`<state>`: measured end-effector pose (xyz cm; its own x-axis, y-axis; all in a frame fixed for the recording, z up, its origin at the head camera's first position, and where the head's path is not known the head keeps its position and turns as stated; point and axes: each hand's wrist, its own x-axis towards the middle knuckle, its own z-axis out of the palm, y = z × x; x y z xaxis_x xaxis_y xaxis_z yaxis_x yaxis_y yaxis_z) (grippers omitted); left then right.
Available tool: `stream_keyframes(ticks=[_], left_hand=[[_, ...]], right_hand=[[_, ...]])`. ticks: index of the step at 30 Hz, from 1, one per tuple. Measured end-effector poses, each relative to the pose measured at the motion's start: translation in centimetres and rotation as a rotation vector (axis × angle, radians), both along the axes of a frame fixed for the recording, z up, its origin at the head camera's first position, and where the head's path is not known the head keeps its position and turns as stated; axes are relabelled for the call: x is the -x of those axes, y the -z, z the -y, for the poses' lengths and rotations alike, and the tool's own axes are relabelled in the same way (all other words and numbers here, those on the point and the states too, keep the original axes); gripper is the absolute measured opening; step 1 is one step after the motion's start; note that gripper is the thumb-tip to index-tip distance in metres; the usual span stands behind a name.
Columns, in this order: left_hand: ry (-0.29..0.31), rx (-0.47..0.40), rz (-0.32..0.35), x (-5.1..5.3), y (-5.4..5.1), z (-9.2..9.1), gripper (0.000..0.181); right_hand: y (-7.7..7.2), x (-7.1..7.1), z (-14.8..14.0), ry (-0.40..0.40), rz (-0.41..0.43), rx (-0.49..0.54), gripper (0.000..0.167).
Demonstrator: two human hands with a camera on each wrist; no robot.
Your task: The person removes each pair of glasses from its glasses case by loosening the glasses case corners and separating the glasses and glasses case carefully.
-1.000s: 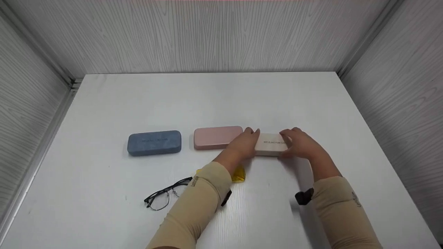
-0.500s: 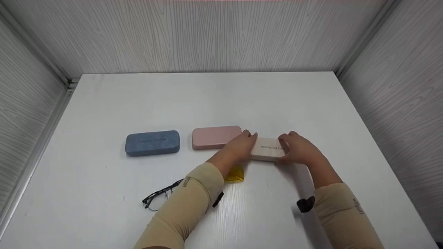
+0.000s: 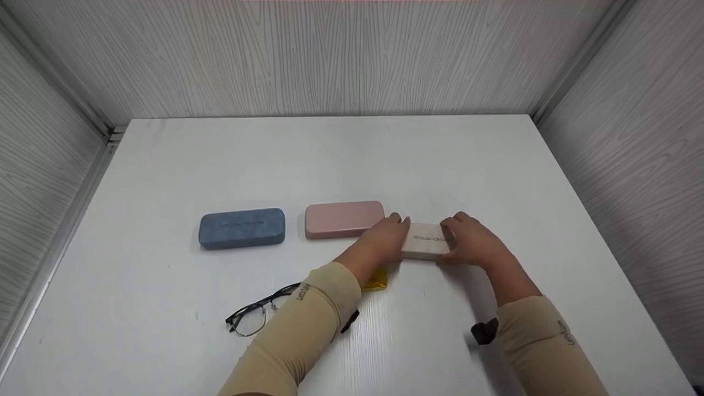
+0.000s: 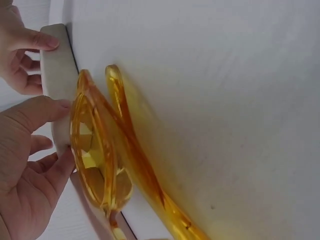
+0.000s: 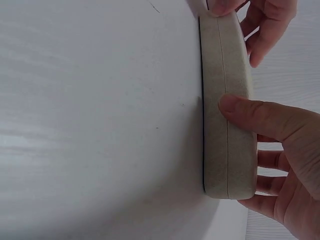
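Observation:
A cream glasses case (image 3: 424,240) with printed lettering on its lid lies on the white table, its lid closed along a thin seam. My left hand (image 3: 382,239) grips its left end. At the other end my right hand (image 3: 472,242) holds it, thumb (image 5: 250,112) on the near side and fingers behind. Just left of it is a pink glasses case (image 3: 338,219), partly covered by my left hand. Amber-framed glasses (image 4: 95,155) stand close before my left hand in the left wrist view; my forearm hides most of them from the head view.
A blue glasses case (image 3: 242,228) lies to the left, roughly in line with the pink one. Dark-framed glasses (image 3: 256,313) rest nearer me, partly behind my left sleeve. Grey wood-grain panels (image 3: 330,60) enclose the table's back and sides.
Both hands have drawn the cream glasses case a short way toward me, keeping their hold on its ends. The pink and blue cases have stayed in place.

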<state>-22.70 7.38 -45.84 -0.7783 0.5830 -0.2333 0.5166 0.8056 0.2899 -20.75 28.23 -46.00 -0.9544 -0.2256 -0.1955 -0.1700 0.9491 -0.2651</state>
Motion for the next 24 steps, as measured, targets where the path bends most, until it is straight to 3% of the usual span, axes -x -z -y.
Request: stream_keyframes(ticks=[5,10,16,24], left_hand=[[0.006,0.031,-0.018,0.0,0.4,-0.2,0.067],[0.020,0.027,-0.013,0.1,0.7,-0.2,0.072],[-0.003,-0.042,-0.003,-0.2,1.0,0.1,0.073],[-0.036,-0.104,0.034,-0.3,1.3,0.1,0.078]], right_hand=[[0.0,0.2,0.1,-0.009,-0.010,-0.009,0.077],[0.1,0.3,-0.3,-0.025,0.035,0.013,0.081],[0.2,-0.1,-1.4,-0.016,0.087,0.074,0.083],[0.3,-0.2,-2.7,-0.032,0.052,0.104,0.082]])
